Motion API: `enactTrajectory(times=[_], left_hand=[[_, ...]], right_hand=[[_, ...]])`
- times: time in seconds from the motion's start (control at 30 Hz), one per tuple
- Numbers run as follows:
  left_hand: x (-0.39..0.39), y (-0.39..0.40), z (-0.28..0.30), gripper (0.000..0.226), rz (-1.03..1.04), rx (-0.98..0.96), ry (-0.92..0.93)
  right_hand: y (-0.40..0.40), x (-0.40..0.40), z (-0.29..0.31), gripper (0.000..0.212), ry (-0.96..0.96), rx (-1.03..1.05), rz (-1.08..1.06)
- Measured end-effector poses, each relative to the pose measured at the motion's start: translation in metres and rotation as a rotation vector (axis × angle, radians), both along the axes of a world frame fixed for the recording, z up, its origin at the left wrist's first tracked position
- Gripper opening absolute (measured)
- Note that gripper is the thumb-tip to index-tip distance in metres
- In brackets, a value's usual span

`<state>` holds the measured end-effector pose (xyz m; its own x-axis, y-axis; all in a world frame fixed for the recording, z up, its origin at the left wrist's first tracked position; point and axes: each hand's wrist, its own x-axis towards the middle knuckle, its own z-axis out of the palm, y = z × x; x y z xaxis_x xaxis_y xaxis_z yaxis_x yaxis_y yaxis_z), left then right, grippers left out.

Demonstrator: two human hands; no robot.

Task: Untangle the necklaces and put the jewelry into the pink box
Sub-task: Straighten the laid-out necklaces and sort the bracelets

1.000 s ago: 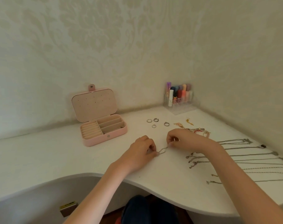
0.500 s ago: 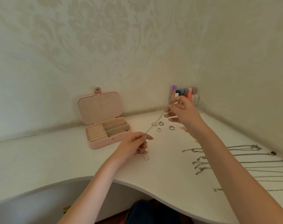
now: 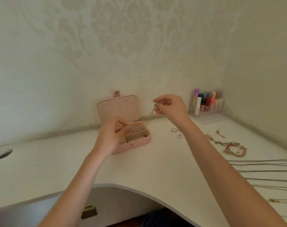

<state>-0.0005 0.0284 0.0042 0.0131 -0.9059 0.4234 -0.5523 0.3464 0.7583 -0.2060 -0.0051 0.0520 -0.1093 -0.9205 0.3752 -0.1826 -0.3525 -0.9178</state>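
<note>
White desk (image 3: 156, 169) bears open pink box (image 3: 136, 143).

We take this for a home, a bedroom vanity corner; damask wallpaper (image 3: 123, 30) covers both walls; a white curved surface (image 3: 156, 169) carries a clear cosmetics organiser (image 3: 208, 107) at two o'clock.

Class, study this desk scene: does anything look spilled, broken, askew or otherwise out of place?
Nothing stands out. The pink box sits flat with its lid open, the left hand and right hand hold a thin chain over it, and the other necklaces lie in rows.
</note>
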Motion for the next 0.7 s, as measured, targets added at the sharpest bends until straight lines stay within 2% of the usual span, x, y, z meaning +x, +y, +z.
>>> enactTrajectory(times=[0.17,0.27,0.37,0.43,0.5,0.57,0.63,0.7], left_hand=[[-0.004,-0.015,0.000,0.013,0.013,0.051,-0.119],[-0.003,-0.027,-0.010,0.023,0.046,0.082,-0.256],[-0.004,-0.027,-0.015,0.009,0.051,0.144,-0.345],[-0.005,-0.026,-0.014,0.045,0.040,0.197,-0.282],[-0.007,-0.025,-0.011,0.066,-0.023,0.248,-0.180],[-0.013,-0.020,-0.007,0.063,-0.081,0.280,-0.144],[-0.014,-0.021,-0.007,0.046,-0.070,0.257,-0.130],[-0.011,-0.022,-0.010,0.028,-0.008,0.203,-0.080]], right_hand=[[-0.008,0.025,-0.006,0.024,0.107,-0.011,0.095],[-0.010,0.032,-0.011,0.023,0.125,0.002,0.135],[-0.011,0.036,-0.014,0.023,0.105,0.048,0.198],[-0.011,0.038,-0.016,0.023,0.104,0.066,0.245],[-0.011,0.040,-0.016,0.022,0.092,0.068,0.286],[-0.010,0.040,-0.014,0.018,0.047,0.065,0.313],[-0.011,0.036,-0.014,0.017,0.016,0.058,0.300],[-0.015,0.026,-0.021,0.020,0.084,0.045,0.220]])
